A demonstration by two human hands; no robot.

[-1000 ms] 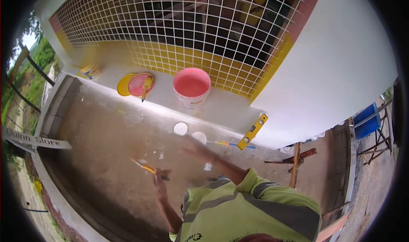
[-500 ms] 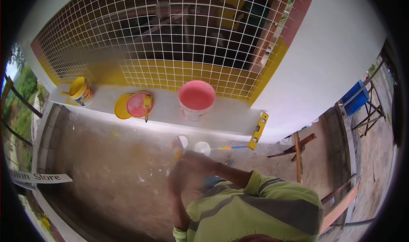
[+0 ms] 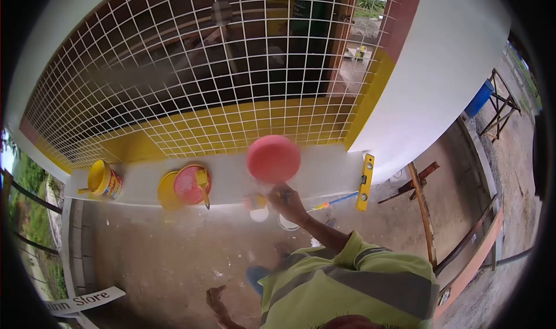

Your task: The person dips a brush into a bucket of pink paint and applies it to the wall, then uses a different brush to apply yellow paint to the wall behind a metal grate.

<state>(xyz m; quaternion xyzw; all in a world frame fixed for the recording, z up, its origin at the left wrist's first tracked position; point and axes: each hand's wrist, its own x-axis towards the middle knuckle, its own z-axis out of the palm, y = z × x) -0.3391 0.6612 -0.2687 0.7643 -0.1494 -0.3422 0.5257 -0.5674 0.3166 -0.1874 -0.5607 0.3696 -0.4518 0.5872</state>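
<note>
My right hand (image 3: 285,203) is closed around a paintbrush (image 3: 259,201) and hovers at the front of the ledge, just below a bucket of pink paint (image 3: 274,158). The brush head is pinkish and blurred. Low in the view, my left hand (image 3: 215,297) hangs away from the ledge, fingers loosely apart and holding nothing. Left of the bucket, a second brush (image 3: 202,181) with yellow paint lies across a pink-smeared lid (image 3: 186,185), which overlaps a yellow lid (image 3: 168,193). A yellow paint tub (image 3: 105,179) stands farther left.
White wire mesh (image 3: 243,74) covers the opening above the ledge (image 3: 231,181). A yellow spirit level (image 3: 365,181) leans at its right end. Below are a blue-handled tool (image 3: 341,200) and a white round container (image 3: 288,222). Wooden posts (image 3: 423,213) stand right.
My hands have separated: the right has risen with the brush towards the pink bucket, while the left has dropped lower. The view has shifted, so the ledge appears lower.
</note>
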